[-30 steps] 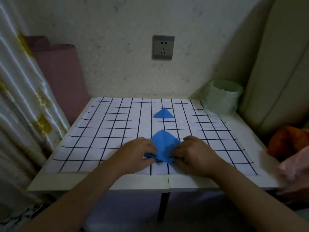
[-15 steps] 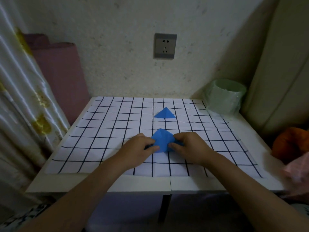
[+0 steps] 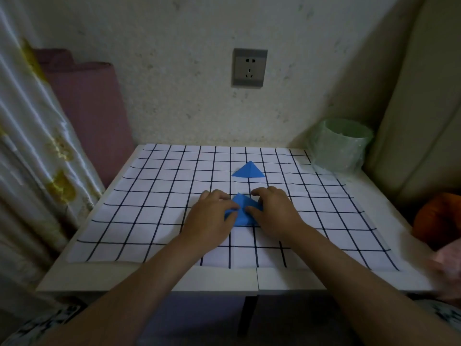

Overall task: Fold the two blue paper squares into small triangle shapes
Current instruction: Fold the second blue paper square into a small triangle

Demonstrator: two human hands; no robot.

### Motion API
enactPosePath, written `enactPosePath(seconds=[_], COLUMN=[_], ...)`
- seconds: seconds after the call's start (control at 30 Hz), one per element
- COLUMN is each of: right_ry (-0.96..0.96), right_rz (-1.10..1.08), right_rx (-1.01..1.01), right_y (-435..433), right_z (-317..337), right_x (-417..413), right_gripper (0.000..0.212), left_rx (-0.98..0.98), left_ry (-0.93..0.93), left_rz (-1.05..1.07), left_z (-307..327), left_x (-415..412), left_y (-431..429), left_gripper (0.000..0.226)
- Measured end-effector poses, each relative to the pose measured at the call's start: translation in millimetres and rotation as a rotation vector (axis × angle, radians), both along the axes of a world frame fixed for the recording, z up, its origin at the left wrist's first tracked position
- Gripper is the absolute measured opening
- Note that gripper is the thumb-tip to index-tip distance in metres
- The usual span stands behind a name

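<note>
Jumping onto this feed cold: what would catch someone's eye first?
First, the left hand and right hand meeting at the middle of the grid mat, both holding a partly folded blue paper. Next, the finished blue triangle lying alone just beyond them. Past that, the grey wall socket stands out on the pale wall.

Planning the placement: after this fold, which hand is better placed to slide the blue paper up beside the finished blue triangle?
Probably the right hand. It and the left hand both hold the half-folded blue paper, but its fingertips lie nearer the finished blue paper triangle, slightly right of centre.
</note>
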State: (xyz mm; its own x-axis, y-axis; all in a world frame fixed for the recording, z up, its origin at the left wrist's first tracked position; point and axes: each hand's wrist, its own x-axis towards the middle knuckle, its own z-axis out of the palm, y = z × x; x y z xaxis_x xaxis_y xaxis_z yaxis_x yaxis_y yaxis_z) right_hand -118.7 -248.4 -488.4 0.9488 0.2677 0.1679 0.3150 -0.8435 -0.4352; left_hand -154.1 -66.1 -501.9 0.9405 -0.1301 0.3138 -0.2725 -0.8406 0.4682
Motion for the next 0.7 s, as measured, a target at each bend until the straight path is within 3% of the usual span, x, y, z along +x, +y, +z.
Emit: enactPosePath(seconds=[0.2,0.43,0.57,0.7], right_ry=[0.070,0.359,0.479,0.443], right_rz=[-0.055,-0.113,-0.153,-0.098], right_rx=[-0.104,0.000,0.112,0.182], right_y=[7,8,7,3], right_z=[8,25,25,23], right_x=[6,19,21,18], right_gripper=[0.048,0.035,0.042,0.028], left_rx=[0.009,-0.022,-0.050,-0.083], left_ry=[0.036,0.066,0.121,0.142], left_rz=[-0.029,-0.090,-0.115,-0.108], left_z=[-2,1,4,5], left_x=[-3,-6,-6,-7], left_y=[5,9,10,9], left_gripper=[0.041,0.040,0.044,0.047])
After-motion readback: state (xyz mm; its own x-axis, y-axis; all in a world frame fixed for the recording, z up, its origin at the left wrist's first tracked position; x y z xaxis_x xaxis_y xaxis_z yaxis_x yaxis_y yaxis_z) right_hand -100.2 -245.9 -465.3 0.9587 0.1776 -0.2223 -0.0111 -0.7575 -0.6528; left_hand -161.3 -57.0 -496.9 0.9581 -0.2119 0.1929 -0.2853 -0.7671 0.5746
